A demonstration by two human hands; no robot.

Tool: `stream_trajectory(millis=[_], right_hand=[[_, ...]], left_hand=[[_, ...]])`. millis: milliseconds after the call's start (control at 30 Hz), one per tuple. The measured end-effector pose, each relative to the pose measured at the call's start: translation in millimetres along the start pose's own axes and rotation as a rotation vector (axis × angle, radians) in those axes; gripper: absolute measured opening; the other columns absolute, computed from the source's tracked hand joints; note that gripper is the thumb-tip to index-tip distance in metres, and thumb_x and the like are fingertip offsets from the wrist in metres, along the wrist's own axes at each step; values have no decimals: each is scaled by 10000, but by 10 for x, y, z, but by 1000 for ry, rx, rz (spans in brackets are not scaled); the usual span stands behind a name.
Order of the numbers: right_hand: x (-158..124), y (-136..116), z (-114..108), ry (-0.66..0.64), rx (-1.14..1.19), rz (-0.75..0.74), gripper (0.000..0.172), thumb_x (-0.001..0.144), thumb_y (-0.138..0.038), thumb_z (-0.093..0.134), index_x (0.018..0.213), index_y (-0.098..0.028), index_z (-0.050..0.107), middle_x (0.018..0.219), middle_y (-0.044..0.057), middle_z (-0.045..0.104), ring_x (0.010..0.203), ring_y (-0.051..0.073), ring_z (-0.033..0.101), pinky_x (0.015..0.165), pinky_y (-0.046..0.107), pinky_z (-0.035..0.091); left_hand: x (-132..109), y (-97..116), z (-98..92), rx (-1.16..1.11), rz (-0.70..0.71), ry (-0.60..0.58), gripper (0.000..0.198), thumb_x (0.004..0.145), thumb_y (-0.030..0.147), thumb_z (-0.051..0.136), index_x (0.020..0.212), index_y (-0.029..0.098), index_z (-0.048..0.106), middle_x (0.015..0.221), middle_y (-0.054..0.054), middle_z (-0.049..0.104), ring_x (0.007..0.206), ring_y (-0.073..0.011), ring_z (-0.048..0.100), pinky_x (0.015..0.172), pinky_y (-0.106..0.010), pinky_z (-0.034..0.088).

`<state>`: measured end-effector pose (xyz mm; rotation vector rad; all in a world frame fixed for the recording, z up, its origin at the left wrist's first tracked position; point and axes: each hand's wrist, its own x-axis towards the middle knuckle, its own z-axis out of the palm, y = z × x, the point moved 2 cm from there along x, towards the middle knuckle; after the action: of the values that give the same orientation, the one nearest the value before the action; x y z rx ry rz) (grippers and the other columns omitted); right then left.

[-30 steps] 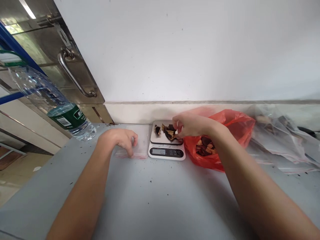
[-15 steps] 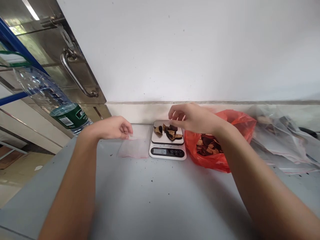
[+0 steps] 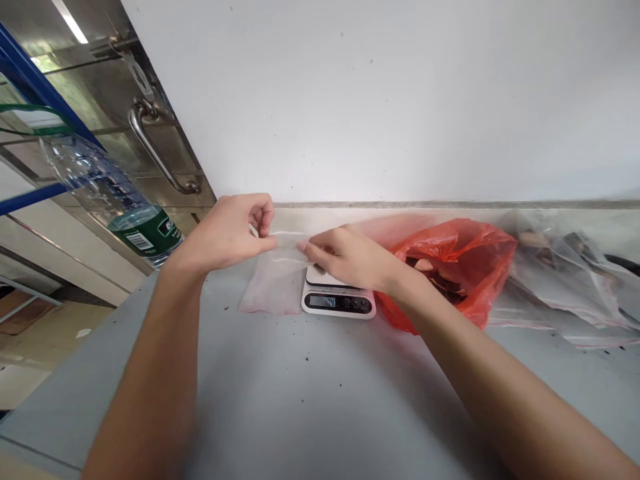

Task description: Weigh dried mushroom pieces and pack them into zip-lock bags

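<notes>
My left hand (image 3: 227, 230) and my right hand (image 3: 345, 257) both pinch the top edge of a small clear zip bag (image 3: 273, 283), lifted at its top while its lower end rests on the grey counter. Right behind my right hand sits a small white digital scale (image 3: 340, 303) with its display lit; my hand hides its platform and the brown dried pieces on it. An open red plastic bag (image 3: 450, 257) with more dark dried pieces lies just right of the scale.
A plastic water bottle (image 3: 117, 200) stands at the counter's left back corner. Crumpled clear plastic bags (image 3: 565, 273) lie at the right. A steel door with a handle (image 3: 155, 150) is behind the bottle. A white wall backs the grey counter (image 3: 310, 393).
My left hand picked the clear bag's top edge up off the counter. My right hand left the pieces on the scale and moved left to grip the same edge.
</notes>
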<state>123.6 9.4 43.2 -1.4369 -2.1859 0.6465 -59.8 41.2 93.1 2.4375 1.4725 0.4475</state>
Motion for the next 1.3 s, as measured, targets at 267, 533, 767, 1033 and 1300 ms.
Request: stream_trajectory(millis=[267,533,767,1033,1300], right_hand=[[21,15,-55,329,310,74,267,773,-92,716,1028,-172,717,969,58,782,800,185,730,749,286,551],[-3,61,-87,135,398,67,449,901,-394,703,1299,-224,585,944,43,764,632,158,664,532,257,479],[91,159,-191,84,-175,448,507,960,-472,626,1382,-191,626,1323,169,718,1131,313,697,858,348,530],[186,73,40,-161,-278,406,281,933,-295,635,1172,-233,768,1142,123,781,1000,286,737,739,321,521],[148,93,-9,-136,-263,410,214,875,-146,632,982,-208,806,912,111,805,822,271,747,676,333,515]], left_hand=[[-1,57,127,-14,114,-248,1314,568,696,845,1664,375,194,1763,-27,216,1582,-415,251,1244,-450,322],[52,-83,148,28,63,-223,1015,765,644,713,1627,270,328,1697,-79,377,1510,-395,409,1175,-415,422],[52,-296,163,116,-133,-415,1091,726,642,729,1632,233,280,1706,-132,360,1503,-398,424,1138,-397,458],[131,-353,316,144,-139,-510,1096,706,668,705,1621,223,296,1665,-141,430,1441,-374,500,1085,-355,467],[124,-312,342,113,-98,-515,970,722,648,709,1565,289,390,1622,-92,502,1403,-380,538,1065,-374,485]])
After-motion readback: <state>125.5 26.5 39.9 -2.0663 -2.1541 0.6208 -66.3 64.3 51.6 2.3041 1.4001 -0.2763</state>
